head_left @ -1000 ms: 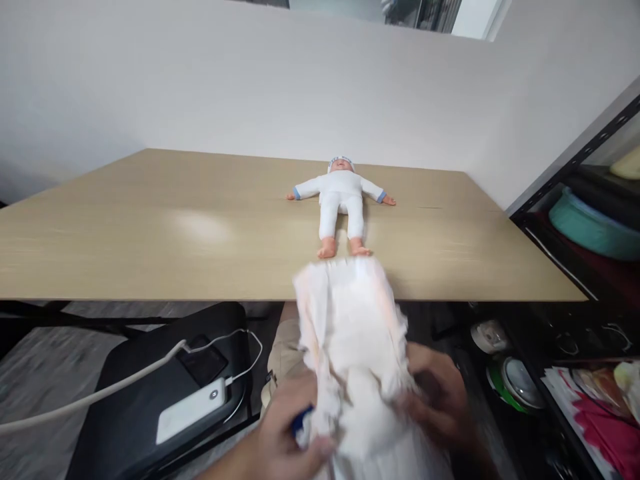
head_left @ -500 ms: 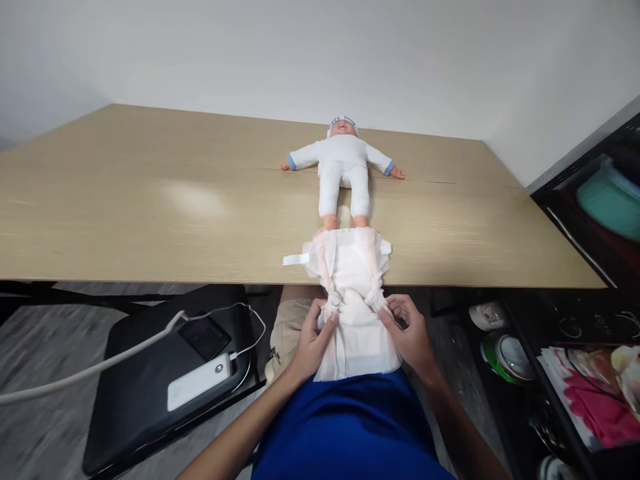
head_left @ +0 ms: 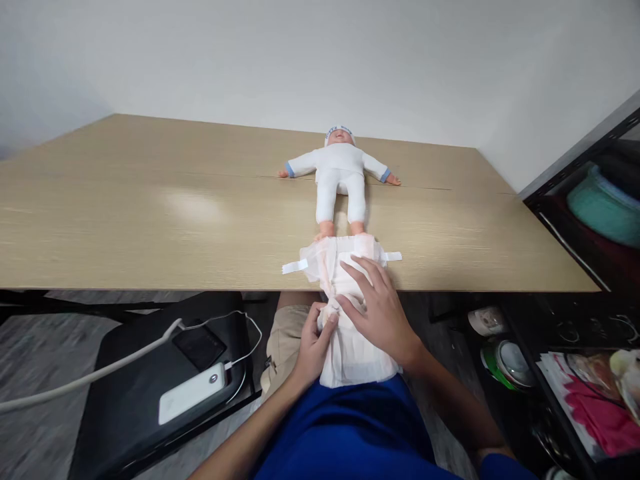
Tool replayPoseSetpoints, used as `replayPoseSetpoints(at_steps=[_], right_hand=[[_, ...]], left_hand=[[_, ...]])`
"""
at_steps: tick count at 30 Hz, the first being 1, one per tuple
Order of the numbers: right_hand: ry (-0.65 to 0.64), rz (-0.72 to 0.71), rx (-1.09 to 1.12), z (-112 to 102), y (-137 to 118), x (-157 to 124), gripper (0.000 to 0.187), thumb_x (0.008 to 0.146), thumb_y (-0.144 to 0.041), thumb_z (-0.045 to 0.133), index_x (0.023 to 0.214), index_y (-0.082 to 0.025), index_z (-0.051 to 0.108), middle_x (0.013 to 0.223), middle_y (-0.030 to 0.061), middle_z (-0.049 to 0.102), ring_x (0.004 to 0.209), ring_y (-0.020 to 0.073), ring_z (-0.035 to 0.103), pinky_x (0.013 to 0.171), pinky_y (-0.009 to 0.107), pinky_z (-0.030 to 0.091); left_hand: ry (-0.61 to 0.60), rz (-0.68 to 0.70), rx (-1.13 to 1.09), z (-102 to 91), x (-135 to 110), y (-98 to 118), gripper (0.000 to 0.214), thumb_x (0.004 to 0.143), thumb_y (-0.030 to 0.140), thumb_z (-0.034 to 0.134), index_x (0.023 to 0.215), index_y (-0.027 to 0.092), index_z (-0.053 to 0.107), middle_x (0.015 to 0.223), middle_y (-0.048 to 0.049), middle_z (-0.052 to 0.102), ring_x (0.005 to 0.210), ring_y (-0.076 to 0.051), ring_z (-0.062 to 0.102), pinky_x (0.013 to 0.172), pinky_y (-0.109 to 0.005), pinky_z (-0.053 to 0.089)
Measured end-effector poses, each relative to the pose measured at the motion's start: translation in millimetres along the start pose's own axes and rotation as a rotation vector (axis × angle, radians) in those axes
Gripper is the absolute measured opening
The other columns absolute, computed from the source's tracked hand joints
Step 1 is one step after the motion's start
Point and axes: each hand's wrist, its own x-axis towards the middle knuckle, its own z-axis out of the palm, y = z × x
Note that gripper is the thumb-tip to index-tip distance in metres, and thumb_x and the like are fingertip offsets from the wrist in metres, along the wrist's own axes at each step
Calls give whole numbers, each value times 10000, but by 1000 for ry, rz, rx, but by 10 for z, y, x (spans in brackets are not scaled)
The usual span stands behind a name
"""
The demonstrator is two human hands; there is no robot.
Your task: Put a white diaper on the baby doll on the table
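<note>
A baby doll (head_left: 340, 179) in a white suit and cap lies on its back on the wooden table (head_left: 150, 220), feet toward me. A white diaper (head_left: 330, 263) lies spread at the table's front edge just below the doll's feet, its lower half hanging over the edge onto my lap. My left hand (head_left: 313, 343) pinches the diaper's left side below the table edge. My right hand (head_left: 380, 310) lies flat on the middle of the diaper, fingers stretched out toward the doll.
A black chair (head_left: 150, 393) at my left carries a white power bank (head_left: 193, 402), a dark phone and a white cable. At the right stands a dark shelf (head_left: 575, 200) with a teal container, bowls and pink cloth. A white wall runs behind the table.
The diaper came down from in front of me onto the table edge and its tabs spread out. My right hand left the diaper's right side and now lies flat on its middle.
</note>
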Motion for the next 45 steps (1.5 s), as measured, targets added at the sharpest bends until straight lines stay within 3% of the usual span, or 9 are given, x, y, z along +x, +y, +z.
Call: replayPoseSetpoints(at_steps=[4,9,14,17,20,28,32,37,45], right_hand=[[-204,60,-147,342,218,282,621,1122,-452,601,1667,-163,537,1774,181,438,1668,359,365,1371,590,316],[-270,66,-199,541,342,325,640,1149,-500,526,1712,-197,487,1823,148,355,1700,330,325,1401,572,248],[-260,42,-193,576,307,315,629,1150,-527,516,1700,-223,504,1816,130,373,1692,321,342,1394,578,258],[-227,34,-192,615,317,299,623,1149,-515,518,1701,-227,500,1815,121,379,1691,315,341,1393,575,259],[-202,38,-192,642,324,277,607,1146,-503,520,1691,-233,515,1808,113,400,1687,306,351,1395,562,263],[-186,30,-188,672,308,254,618,1144,-505,508,1697,-230,501,1810,99,402,1685,321,344,1385,578,293],[-203,34,-171,651,304,245,621,1143,-500,509,1707,-244,482,1824,85,373,1690,315,336,1392,585,285],[-248,45,-160,596,296,305,622,1144,-485,521,1724,-273,451,1828,48,367,1700,286,324,1401,572,290],[-404,37,-155,534,352,812,587,1195,-428,397,1756,-255,388,1855,57,288,1736,266,240,1412,573,278]], left_hand=[[-116,99,254,-144,25,151,321,1053,543,662,1036,223,657,939,-21,694,856,-205,646,809,-305,539],[-83,639,615,-603,224,372,123,1068,279,617,1174,264,678,1101,-83,781,1014,-257,727,875,-370,577],[-129,857,1082,-899,1084,772,359,1041,222,578,1374,291,693,1434,-150,726,1306,-361,653,1091,-536,524],[-174,883,1322,-726,1805,1017,608,996,170,607,1595,264,564,1689,-180,540,1519,-415,505,1188,-611,445],[-453,1006,1471,-422,2351,1123,783,937,111,672,1674,295,480,1812,-135,391,1634,-394,392,1269,-578,383],[-889,1320,1529,-55,2779,1143,750,904,92,748,1602,282,551,1842,-89,353,1661,-361,392,1324,-491,326],[-820,1366,1380,-61,2819,1114,337,1035,165,630,1348,261,710,1646,-88,634,1507,-322,564,1257,-477,375],[-799,1289,1160,-57,2845,1142,242,1090,316,588,1275,267,736,1473,-95,751,1312,-326,659,1093,-469,456],[-863,1021,900,53,2987,1979,257,1029,278,586,1239,242,730,1275,-61,796,1233,-286,627,1065,-405,485]])
